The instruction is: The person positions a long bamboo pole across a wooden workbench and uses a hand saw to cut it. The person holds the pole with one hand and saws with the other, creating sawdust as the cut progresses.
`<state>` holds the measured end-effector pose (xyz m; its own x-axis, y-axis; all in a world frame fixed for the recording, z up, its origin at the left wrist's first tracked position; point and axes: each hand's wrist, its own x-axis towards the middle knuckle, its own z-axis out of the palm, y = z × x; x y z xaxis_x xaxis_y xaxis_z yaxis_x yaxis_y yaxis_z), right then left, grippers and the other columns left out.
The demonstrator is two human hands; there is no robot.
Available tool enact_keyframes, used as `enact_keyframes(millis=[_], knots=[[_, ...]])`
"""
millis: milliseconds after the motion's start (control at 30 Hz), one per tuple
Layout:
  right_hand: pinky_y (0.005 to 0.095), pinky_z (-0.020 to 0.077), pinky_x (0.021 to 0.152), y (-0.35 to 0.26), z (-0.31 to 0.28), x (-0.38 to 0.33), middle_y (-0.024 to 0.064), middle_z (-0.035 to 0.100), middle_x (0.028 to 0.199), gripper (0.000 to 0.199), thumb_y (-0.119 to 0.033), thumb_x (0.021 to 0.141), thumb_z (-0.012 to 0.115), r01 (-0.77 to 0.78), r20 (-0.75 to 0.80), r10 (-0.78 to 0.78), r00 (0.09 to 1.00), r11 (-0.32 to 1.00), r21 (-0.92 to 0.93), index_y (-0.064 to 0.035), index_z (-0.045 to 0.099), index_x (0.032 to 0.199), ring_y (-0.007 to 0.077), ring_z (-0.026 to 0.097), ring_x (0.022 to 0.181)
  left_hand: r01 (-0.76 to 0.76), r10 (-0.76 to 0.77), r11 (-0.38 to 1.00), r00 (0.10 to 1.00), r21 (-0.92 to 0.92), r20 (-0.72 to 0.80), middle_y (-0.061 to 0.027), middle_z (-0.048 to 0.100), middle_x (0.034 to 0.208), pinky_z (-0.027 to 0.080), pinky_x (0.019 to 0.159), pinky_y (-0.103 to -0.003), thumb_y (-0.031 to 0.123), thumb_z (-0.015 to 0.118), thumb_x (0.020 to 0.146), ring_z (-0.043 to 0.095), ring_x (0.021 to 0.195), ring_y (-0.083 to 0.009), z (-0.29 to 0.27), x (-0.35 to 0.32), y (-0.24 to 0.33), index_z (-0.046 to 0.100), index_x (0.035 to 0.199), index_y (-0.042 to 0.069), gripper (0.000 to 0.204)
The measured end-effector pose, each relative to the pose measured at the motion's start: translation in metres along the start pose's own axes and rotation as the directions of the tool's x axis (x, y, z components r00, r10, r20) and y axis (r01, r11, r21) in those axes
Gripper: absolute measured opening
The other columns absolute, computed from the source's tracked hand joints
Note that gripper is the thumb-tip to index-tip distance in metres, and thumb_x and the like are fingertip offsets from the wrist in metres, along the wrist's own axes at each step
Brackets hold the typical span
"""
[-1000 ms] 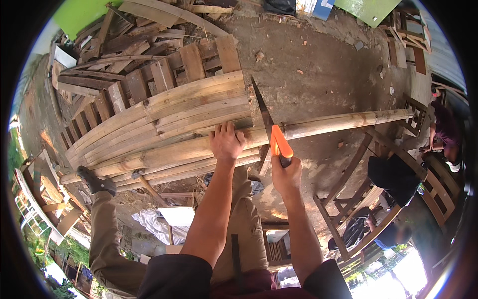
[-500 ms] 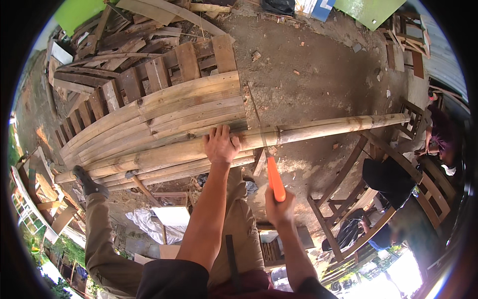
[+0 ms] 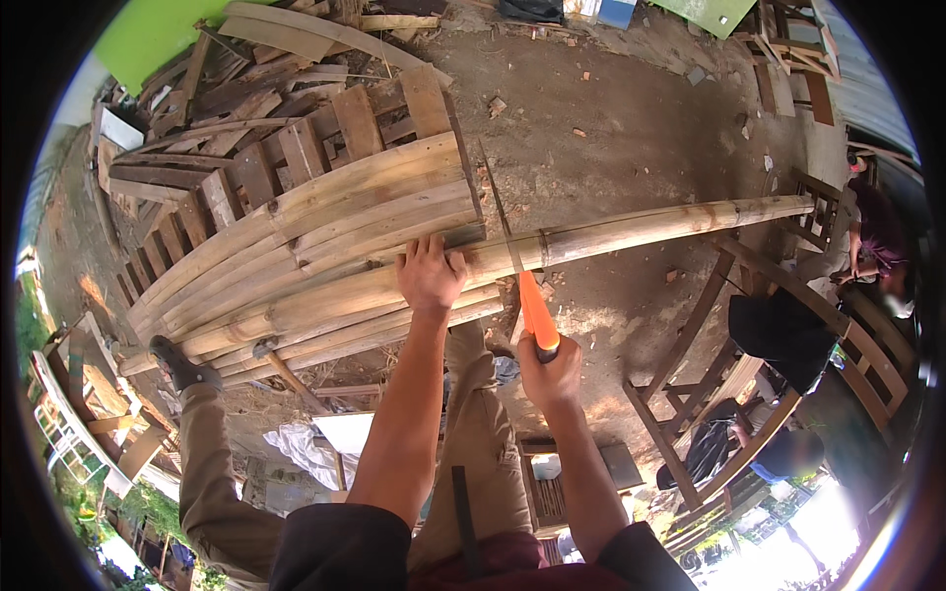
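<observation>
A long bamboo pole runs across the view from left to right. My left hand is clamped over it near the middle, fingers curled across the far side. Just to the right, the thin blade of a handsaw with an orange handle lies across the pole, its tip pointing away from me. My right hand grips the dark end of that handle. Whether the blade has bitten into the bamboo is too small to tell. My left shoe rests at the pole's left end.
Beyond the pole lies a slatted platform of bamboo strips, with a heap of scrap boards behind it. A hammer leans near my left leg. Wooden frames stand at right, where another person sits.
My right hand has pushed the saw forward, away from me, along its cut line. My left hand keeps its grip on the pole. The whole view has shifted slightly.
</observation>
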<state>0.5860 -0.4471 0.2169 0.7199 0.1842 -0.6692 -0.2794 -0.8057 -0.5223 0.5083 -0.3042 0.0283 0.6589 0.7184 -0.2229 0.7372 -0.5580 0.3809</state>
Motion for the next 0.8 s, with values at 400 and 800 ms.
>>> enact_keyframes(millis=[400, 800], knots=[[0.0350, 0.0489, 0.055, 0.033, 0.009, -0.004, 0.0114, 0.062, 0.059, 0.015, -0.013, 0.088, 0.070, 0.219, 0.021, -0.223, 0.975, 0.969, 0.114, 0.0010, 0.070, 0.085, 0.0187, 0.064, 0.055, -0.133, 0.161, 0.977, 0.972, 0.166, -0.169, -0.0122, 0.067, 0.087, 0.047, 0.078, -0.047, 0.031, 0.055, 0.089, 0.063, 0.083, -0.0336, -0.012, -0.013, -0.043, 0.068, 0.086, 0.005, 0.029], [0.0304, 0.0441, 0.053, 0.027, -0.007, -0.004, 0.0066, 0.060, 0.063, 0.022, -0.021, 0.095, 0.071, 0.219, 0.070, -0.239, 0.969, 0.952, 0.215, 0.0002, 0.067, 0.089, 0.0086, 0.055, 0.056, -0.100, 0.126, 0.977, 0.983, 0.188, -0.132, -0.0110, 0.067, 0.091, 0.046, 0.083, -0.045, 0.033, 0.052, 0.084, 0.063, 0.088, -0.0313, -0.005, -0.016, -0.045, 0.067, 0.089, 0.008, 0.029]])
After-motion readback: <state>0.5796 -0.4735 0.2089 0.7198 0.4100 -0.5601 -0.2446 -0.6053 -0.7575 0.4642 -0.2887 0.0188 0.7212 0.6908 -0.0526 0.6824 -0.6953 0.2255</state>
